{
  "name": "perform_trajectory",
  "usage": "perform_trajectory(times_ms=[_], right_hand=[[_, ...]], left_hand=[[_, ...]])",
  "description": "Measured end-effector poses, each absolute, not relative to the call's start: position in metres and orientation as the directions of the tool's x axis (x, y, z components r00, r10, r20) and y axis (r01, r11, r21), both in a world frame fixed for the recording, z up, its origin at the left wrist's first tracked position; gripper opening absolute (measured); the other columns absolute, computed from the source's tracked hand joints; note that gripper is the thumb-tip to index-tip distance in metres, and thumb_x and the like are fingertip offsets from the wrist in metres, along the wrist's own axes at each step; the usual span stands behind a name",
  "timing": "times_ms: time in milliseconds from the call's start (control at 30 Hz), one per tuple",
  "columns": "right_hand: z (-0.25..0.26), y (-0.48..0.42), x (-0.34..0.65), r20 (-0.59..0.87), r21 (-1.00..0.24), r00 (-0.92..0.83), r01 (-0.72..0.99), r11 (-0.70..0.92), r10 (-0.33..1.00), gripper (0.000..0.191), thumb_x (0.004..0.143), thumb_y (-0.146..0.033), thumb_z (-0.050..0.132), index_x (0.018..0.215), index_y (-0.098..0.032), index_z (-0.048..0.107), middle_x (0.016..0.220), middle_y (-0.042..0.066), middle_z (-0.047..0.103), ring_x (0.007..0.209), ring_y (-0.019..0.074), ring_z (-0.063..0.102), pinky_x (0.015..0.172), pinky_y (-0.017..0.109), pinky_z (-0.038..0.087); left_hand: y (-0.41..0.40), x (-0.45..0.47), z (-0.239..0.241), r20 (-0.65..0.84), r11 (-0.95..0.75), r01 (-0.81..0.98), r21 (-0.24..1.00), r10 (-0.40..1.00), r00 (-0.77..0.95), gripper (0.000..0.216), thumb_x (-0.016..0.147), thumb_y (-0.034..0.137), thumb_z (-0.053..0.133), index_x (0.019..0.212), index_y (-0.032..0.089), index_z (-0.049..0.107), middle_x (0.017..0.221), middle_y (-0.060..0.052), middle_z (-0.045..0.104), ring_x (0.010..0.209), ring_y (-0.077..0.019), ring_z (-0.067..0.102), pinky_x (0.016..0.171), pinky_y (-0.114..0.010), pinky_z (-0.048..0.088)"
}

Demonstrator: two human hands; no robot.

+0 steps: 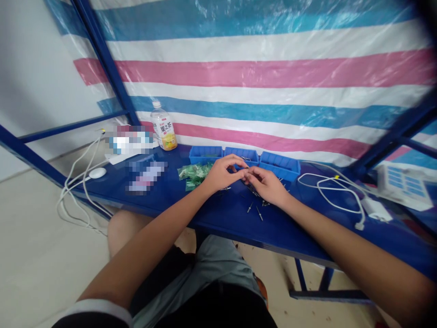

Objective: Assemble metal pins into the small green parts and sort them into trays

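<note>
My left hand [220,174] and my right hand [268,186] meet above the blue table, fingertips pinched close together. Whatever lies between the fingers is too small and too hidden to make out. Beneath and around the hands are scattered thin metal pieces that look like blind rivets [260,213], partly covered by my right hand. Beside my left hand is a heap of small green plastic bags [194,174]. Just behind the hands stand a left blue bin [205,160], a middle blue bin [253,160] and a right blue bin [288,174]; metal pieces show in the middle one.
A drink bottle [164,130] stands at the back left, near blurred-out items. White cables [341,187] and an adapter [375,209] lie to the right, beside a white device [404,187]. Blue frame posts [105,64] and a striped sheet [239,73] bound the table [225,218].
</note>
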State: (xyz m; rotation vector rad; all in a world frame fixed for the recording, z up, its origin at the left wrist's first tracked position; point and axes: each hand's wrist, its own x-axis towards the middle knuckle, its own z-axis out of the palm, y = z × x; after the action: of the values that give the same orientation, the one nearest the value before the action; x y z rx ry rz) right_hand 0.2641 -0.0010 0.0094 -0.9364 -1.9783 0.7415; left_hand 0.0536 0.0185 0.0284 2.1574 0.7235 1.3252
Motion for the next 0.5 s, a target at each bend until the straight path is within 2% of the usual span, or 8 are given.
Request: perform_trajectory(times_ms=[233,367,500], right_hand=[[0.0037,0.0039,0.2702,0.437,-0.771,-0.349,0.330,0.545,0.829,0.026,0.101,-0.041,0.060,0.111,-0.021,0.073,0.090,0.005,0.076,0.080,0.0225,0.073,0.079,0.036,0.056],[0.0047,0.0023,0.2703,0.429,-0.764,-0.365,0.340,0.548,0.826,0.028,0.102,-0.043,0.058,0.111,-0.021,0.073,0.089,0.005,0.076,0.078,0.0211,0.071,0.077,0.034,0.056],[0.0073,-0.0002,0.2683,0.406,-0.782,-0.372,0.331,0.528,0.835,0.033,0.105,-0.048,0.055,0.110,-0.022,0.074,0.087,0.004,0.074,0.076,0.0187,0.069,0.073,0.032,0.055]], left_hand=[[0.0171,0.0527,0.0280,0.619,-0.753,0.172,0.635,0.629,0.471,0.007,0.090,0.018,0.073,0.096,0.018,0.076,0.114,-0.009,0.070,0.099,-0.0167,0.070,0.077,-0.027,0.057],[0.0169,0.0518,0.0276,0.606,-0.735,0.168,0.657,0.648,0.462,0.008,0.093,0.023,0.071,0.099,0.019,0.074,0.117,-0.010,0.069,0.097,-0.0165,0.069,0.075,-0.028,0.058],[0.0168,0.0519,0.0276,0.578,-0.695,0.245,0.676,0.706,0.409,0.012,0.096,0.029,0.069,0.102,0.020,0.074,0.113,-0.008,0.071,0.099,-0.0172,0.069,0.074,-0.028,0.056]])
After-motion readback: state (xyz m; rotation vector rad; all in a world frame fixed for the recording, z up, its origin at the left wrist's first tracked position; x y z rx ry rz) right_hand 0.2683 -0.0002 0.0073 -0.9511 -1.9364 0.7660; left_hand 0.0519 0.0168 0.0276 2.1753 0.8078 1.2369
